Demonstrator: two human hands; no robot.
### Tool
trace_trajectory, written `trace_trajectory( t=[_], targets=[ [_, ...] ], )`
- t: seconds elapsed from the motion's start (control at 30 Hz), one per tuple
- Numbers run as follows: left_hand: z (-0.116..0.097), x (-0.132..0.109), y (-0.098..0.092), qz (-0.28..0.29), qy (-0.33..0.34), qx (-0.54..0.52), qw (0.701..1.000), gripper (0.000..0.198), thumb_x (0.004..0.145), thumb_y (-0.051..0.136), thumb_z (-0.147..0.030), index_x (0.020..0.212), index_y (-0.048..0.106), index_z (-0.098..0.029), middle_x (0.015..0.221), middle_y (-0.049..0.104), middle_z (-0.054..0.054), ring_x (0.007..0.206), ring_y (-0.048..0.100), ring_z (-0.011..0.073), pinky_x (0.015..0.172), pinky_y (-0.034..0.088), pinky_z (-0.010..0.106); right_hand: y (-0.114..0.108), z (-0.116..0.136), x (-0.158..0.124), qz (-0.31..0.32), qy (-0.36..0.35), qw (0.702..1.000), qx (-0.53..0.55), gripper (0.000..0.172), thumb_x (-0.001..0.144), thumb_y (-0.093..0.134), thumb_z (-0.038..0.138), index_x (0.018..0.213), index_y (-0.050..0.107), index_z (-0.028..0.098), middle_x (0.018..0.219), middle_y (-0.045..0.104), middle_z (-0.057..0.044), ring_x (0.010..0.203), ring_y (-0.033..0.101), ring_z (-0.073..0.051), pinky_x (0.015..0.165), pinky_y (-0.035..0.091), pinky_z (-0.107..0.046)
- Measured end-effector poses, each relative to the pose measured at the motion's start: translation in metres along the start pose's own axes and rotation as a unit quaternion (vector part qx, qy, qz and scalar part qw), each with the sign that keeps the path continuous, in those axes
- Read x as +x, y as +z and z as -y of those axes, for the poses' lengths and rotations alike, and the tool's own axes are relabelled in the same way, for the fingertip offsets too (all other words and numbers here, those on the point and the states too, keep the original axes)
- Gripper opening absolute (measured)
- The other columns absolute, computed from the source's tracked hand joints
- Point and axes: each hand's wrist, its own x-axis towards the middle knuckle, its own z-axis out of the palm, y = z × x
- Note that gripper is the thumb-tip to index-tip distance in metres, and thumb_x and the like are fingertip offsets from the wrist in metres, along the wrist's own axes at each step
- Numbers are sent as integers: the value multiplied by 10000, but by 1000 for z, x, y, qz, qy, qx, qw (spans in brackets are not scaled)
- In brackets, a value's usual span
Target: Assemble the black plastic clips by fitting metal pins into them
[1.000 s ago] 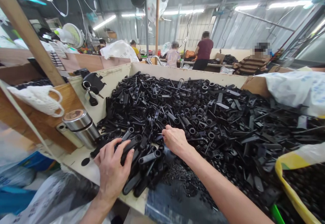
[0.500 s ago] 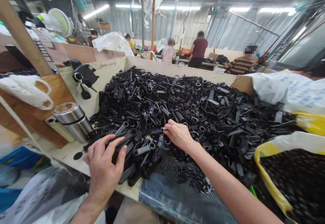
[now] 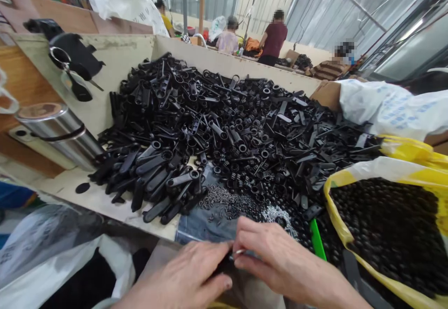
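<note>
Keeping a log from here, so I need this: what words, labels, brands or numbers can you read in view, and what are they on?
Nothing can be read for certain.
White sack with blue print, at right beyond the heap: too blurred to read.
White sack with dark characters, at the far end of the bench: too small and blurred to read.

Plastic parts (image 3: 210, 131) heaped in bin (image 3: 227, 64); steel flask (image 3: 59, 134) left of heap; filled sack (image 3: 381, 220) right; co-workers (image 3: 274, 38) behind.
</note>
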Motion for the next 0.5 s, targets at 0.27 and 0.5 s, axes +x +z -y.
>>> trace_trajectory(
  t=[0.27,0.5],
  targets=[
    [27,22,45,2,-144,-431,891,323,831,667,-378,1076,512,-236,748,621,-58,539,559,103,517,460,220,62,-33,-6,-307,127,878,345,204,979,627,405,992,735,233,836,660,-10,697,561,-168,621,427,-270],
    [23,34,49,-121,-165,-421,883,335,782,727,-316,986,469,-254,735,622,-87,435,410,41,393,314,161,89,-41,-8,-340,173,849,366,310,954,635,500,944,759,216,785,670,-23,688,555,-181,628,430,-274]
  ],
)
